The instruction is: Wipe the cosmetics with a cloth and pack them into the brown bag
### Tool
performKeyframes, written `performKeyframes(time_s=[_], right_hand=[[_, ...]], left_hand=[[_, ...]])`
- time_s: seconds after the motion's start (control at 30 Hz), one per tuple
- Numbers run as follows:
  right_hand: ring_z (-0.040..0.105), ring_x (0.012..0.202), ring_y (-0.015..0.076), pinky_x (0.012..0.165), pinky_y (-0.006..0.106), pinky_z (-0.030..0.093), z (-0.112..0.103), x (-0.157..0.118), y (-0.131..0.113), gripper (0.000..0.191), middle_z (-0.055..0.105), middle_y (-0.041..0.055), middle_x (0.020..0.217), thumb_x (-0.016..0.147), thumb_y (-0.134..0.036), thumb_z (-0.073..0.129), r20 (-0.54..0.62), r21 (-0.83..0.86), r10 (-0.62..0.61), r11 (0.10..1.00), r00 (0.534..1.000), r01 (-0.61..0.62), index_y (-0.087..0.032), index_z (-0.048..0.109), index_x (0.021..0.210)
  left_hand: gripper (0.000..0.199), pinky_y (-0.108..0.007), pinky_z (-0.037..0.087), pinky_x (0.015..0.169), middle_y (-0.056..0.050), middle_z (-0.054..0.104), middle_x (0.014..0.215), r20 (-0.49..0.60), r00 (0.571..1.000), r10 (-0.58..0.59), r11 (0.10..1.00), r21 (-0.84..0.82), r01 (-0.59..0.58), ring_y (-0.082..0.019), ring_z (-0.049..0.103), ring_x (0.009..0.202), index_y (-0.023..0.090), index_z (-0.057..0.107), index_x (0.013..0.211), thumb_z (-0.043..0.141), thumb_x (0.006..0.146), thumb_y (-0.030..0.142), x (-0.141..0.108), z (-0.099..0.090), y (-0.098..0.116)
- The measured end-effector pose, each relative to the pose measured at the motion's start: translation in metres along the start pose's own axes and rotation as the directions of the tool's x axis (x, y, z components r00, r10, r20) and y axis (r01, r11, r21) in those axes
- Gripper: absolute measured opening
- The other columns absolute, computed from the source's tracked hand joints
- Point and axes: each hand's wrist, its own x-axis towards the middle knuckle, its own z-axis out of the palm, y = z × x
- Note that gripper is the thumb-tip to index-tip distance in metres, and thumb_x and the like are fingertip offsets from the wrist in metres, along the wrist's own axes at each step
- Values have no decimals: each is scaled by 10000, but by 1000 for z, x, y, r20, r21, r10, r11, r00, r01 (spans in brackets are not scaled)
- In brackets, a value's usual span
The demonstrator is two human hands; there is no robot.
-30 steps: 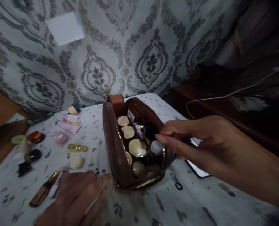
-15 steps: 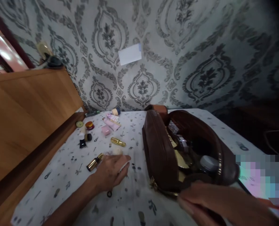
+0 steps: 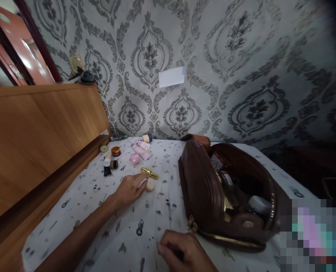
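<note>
My left hand (image 3: 130, 189) reaches over the cloth with its fingers held together. A small white edge (image 3: 142, 183) shows at its fingertips; I cannot tell what it is. Right beside those fingertips lies a round cream-coloured item (image 3: 150, 185), and just beyond is a gold tube (image 3: 150, 173). My right hand (image 3: 183, 247) is curled closed above the near part of the table, apart from the bag; its palm is hidden. A brown leather bag (image 3: 199, 181) stands unzipped on the right. Inside it are a grey-lidded container (image 3: 259, 204) and other items, partly in shadow.
Farther left on the patterned cloth (image 3: 100, 230) are a pink jar (image 3: 134, 158), pink tubes (image 3: 142, 152), an amber jar (image 3: 116, 151) and a white tube with a black cap (image 3: 107, 162). A wooden panel (image 3: 49, 117) borders the left; a papered wall (image 3: 182, 113) closes the back.
My right hand has come away from the bag's front edge, moving left. My left hand has shifted slightly; the gold-and-black bottle beside it no longer shows. The view has turned a little left.
</note>
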Motion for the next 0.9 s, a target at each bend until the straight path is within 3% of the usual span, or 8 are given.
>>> performKeyframes(time_s=[0.1, 0.23, 0.43, 0.6, 0.73, 0.9], right_hand=[[379, 434, 89, 456, 202, 275, 9, 18, -3, 383, 454, -45, 458, 878, -516, 495, 2, 206, 89, 975, 996, -88, -192, 514, 675], [326, 415, 75, 453, 197, 267, 17, 37, -2, 458, 455, -56, 456, 817, -630, 519, -41, 324, 147, 938, 988, -126, -190, 507, 690], [399, 473, 96, 509, 212, 303, 26, 38, 11, 422, 467, -37, 489, 864, -558, 478, -138, 222, 80, 974, 987, -48, -193, 477, 651], [489, 526, 117, 548, 220, 330, 27, 31, 15, 317, 526, -23, 521, 892, -404, 482, -120, 89, -6, 996, 993, 17, -195, 490, 655], [477, 508, 112, 533, 215, 324, 26, 32, 17, 263, 505, -35, 512, 877, -336, 495, -119, 113, -8, 993, 993, 22, -194, 493, 656], [486, 518, 111, 535, 201, 337, 29, 33, 23, 253, 487, -39, 520, 887, -331, 495, -91, 129, 29, 991, 995, -17, -190, 523, 680]], left_hand=[[246, -310, 523, 765, -75, 731, 919, -12, 999, -49, 999, -14, 49, -215, 711, 838, 191, 606, 1013, 370, 998, 261, 1, 0, -6], [242, -300, 517, 772, -67, 736, 932, -12, 996, -87, 996, -31, 87, -209, 706, 854, 198, 609, 1007, 375, 995, 259, 1, 2, -7], [250, -306, 501, 809, -71, 737, 965, 16, 994, -107, 994, 5, 106, -216, 701, 889, 204, 614, 1008, 375, 991, 274, 8, 0, -12], [275, -312, 473, 737, -73, 728, 880, -9, 983, -185, 978, 99, 185, -228, 683, 801, 202, 626, 962, 378, 983, 319, 36, -10, -43], [289, -308, 449, 730, -68, 713, 818, -55, 964, -260, 950, 162, 266, -229, 664, 768, 184, 633, 979, 375, 971, 314, 62, -14, -72], [288, -299, 439, 765, -82, 726, 893, -117, 925, -361, 902, 209, 378, -229, 661, 829, 168, 631, 1059, 385, 961, 281, 77, -14, -92]])
